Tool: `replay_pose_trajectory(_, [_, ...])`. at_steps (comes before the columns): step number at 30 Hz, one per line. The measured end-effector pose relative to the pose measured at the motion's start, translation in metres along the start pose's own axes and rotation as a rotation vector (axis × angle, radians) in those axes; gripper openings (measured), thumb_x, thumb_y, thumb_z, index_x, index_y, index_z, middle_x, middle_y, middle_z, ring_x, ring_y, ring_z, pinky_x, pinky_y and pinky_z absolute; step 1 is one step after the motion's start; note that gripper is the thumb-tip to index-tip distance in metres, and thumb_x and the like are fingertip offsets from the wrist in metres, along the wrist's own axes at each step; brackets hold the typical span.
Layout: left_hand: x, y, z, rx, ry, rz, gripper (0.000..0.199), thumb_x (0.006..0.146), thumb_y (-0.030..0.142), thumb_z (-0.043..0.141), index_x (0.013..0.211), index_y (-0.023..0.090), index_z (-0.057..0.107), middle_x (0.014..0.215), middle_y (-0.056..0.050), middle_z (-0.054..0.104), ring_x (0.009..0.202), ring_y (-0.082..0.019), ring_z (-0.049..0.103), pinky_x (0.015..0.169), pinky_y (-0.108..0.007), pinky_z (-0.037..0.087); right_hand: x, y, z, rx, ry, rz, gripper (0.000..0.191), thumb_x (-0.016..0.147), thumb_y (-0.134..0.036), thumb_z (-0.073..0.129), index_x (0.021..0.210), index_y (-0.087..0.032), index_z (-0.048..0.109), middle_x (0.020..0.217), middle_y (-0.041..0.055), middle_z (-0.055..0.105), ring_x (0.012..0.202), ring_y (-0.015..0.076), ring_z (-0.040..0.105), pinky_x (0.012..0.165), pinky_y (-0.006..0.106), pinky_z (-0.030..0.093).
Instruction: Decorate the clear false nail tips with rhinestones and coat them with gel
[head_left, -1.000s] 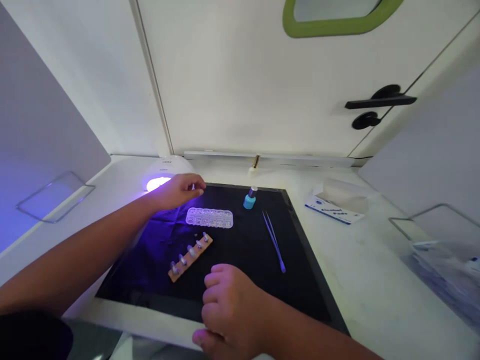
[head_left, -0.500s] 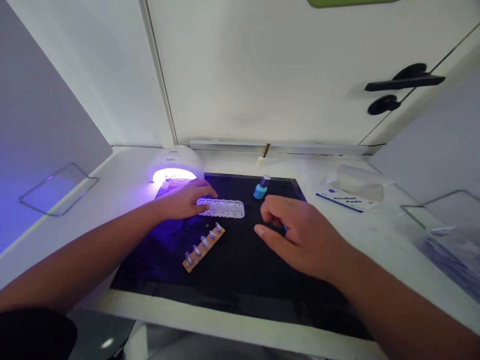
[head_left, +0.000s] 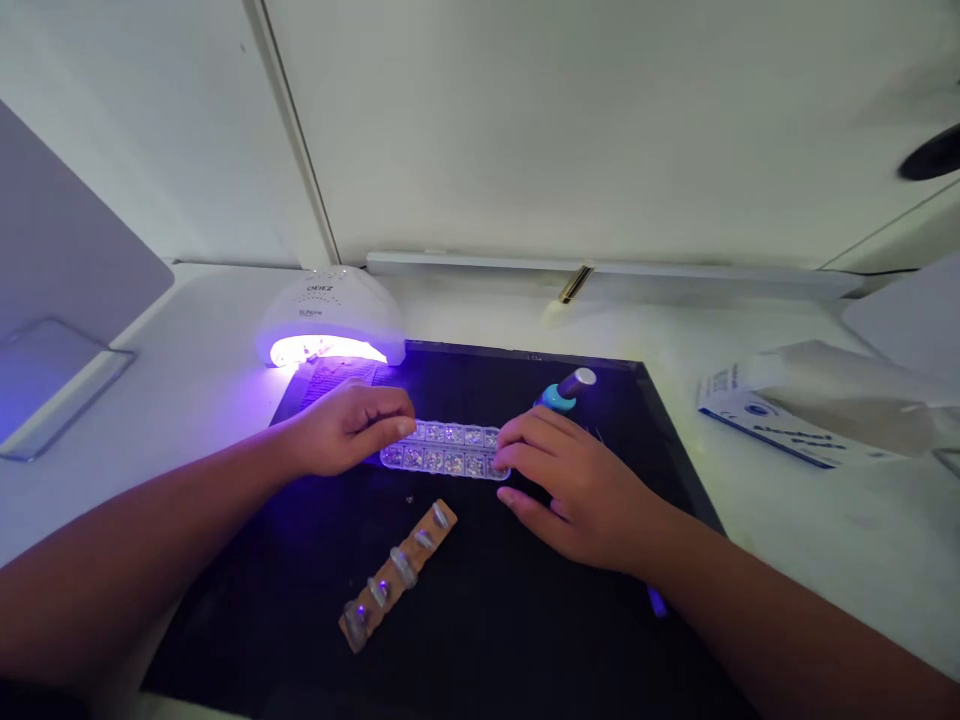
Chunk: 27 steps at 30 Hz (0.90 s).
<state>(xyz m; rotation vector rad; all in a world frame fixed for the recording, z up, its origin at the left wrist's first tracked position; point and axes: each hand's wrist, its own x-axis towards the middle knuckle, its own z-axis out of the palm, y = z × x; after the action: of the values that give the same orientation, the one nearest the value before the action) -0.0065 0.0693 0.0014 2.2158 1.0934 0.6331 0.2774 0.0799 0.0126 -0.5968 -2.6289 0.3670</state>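
Observation:
A clear divided case of rhinestones (head_left: 444,450) lies on the black mat (head_left: 540,640). My left hand (head_left: 352,425) has its fingers curled at the case's upper left end, with the thumb close to the forefinger; the fingertips are partly hidden. At the right end, my right hand (head_left: 577,485) bends its fingers over the case's edge, the thumb lower down. Nearer to me, a tan strip (head_left: 397,575) bears several pale false nails. One tiny stone (head_left: 409,498) lies loose between case and strip. Behind my right hand, a turquoise polish bottle (head_left: 556,398) with a silver-topped cap stands partly covered.
A white nail lamp (head_left: 330,310) glows violet at the back left, over a ridged cloth or pad (head_left: 337,378). At the back is a small bottle with a gold cap (head_left: 576,284). An opened alcohol pads box (head_left: 802,425) sits on the white table at right.
My right hand has moved left onto the case's right end. My left hand's fingers have curled in at the left end. The view has shifted closer to the mat.

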Motion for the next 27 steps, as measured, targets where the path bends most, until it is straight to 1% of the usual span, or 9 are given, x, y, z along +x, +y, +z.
replay_pose_trajectory(4, [0.0,0.004,0.003,-0.029,-0.066,-0.028,0.032,0.094,0.037,0.045,0.069,0.018,0.049,0.054,0.005,0.045,0.045,-0.006,0.041,0.046,-0.021,0.029,-0.003,0.003,0.004,-0.052,-0.023,0.001,0.015,0.09,-0.024,0.055,0.097,-0.015,0.066,0.102,0.0122,0.064,0.094,0.0236,0.054,0.084,0.041,0.049])
replay_pose_trajectory(9, [-0.001,0.009,0.005,0.048,-0.063,-0.045,0.023,0.086,0.04,0.056,0.078,0.02,0.048,0.049,0.009,0.04,0.042,-0.008,0.036,0.046,-0.024,0.024,-0.006,0.002,0.009,-0.176,-0.06,0.019,0.025,0.088,-0.028,0.059,0.11,-0.016,0.065,0.115,0.0136,0.064,0.103,0.0281,0.054,0.088,0.046,0.047])
replay_pose_trajectory(11, [0.0,0.011,0.003,0.123,-0.043,-0.028,0.023,0.084,0.041,0.056,0.088,0.02,0.049,0.055,0.007,0.045,0.047,-0.01,0.04,0.048,-0.025,0.026,-0.006,0.002,0.011,-0.235,-0.058,0.033,0.029,0.086,-0.028,0.062,0.113,-0.016,0.064,0.116,0.0136,0.063,0.103,0.0295,0.053,0.088,0.046,0.046])
replay_pose_trajectory(13, [0.002,0.012,0.002,0.224,-0.035,-0.004,0.028,0.083,0.042,0.058,0.098,0.019,0.051,0.072,0.002,0.055,0.059,-0.013,0.049,0.053,-0.027,0.032,-0.006,0.002,0.012,-0.276,-0.056,0.051,0.031,0.084,-0.029,0.066,0.112,-0.016,0.065,0.112,0.0132,0.063,0.1,0.0297,0.053,0.086,0.045,0.045])
replay_pose_trajectory(15, [0.005,0.013,0.002,0.326,-0.059,0.022,0.036,0.082,0.042,0.06,0.11,0.02,0.052,0.095,-0.005,0.059,0.075,-0.019,0.056,0.062,-0.031,0.041,-0.006,0.002,0.013,-0.303,-0.055,0.076,0.024,0.082,-0.028,0.068,0.103,-0.016,0.066,0.102,0.012,0.063,0.093,0.0282,0.052,0.082,0.043,0.044])
replay_pose_trajectory(17, [0.006,0.012,0.003,0.386,-0.118,0.037,0.045,0.082,0.043,0.061,0.121,0.021,0.052,0.108,-0.009,0.058,0.088,-0.024,0.057,0.07,-0.037,0.045,-0.006,0.003,0.014,-0.318,-0.063,0.092,0.012,0.085,-0.026,0.065,0.092,-0.016,0.065,0.09,0.0099,0.062,0.084,0.0251,0.051,0.076,0.039,0.043])
replay_pose_trajectory(18, [0.007,0.011,0.003,0.404,-0.15,0.038,0.049,0.082,0.044,0.062,0.125,0.022,0.052,0.11,-0.009,0.057,0.092,-0.025,0.057,0.073,-0.038,0.046,-0.006,0.002,0.015,-0.32,-0.069,0.092,0.007,0.087,-0.023,0.063,0.087,-0.016,0.064,0.085,0.0087,0.061,0.08,0.0236,0.049,0.074,0.037,0.042])
replay_pose_trajectory(21, [0.007,0.009,0.005,0.45,-0.203,0.045,0.056,0.082,0.049,0.063,0.13,0.024,0.051,0.11,-0.009,0.057,0.094,-0.027,0.056,0.075,-0.04,0.046,-0.006,0.002,0.016,-0.314,-0.08,0.07,0.01,0.089,-0.018,0.058,0.08,-0.016,0.062,0.075,0.0059,0.059,0.075,0.0213,0.048,0.072,0.035,0.039])
replay_pose_trajectory(27, [0.006,0.005,0.006,0.481,-0.206,0.09,0.054,0.084,0.048,0.062,0.13,0.022,0.051,0.106,-0.009,0.059,0.09,-0.026,0.056,0.073,-0.041,0.046,-0.003,0.002,0.018,-0.328,-0.075,0.064,0.009,0.088,-0.019,0.06,0.08,-0.016,0.062,0.076,0.0061,0.06,0.076,0.0218,0.048,0.073,0.035,0.039])
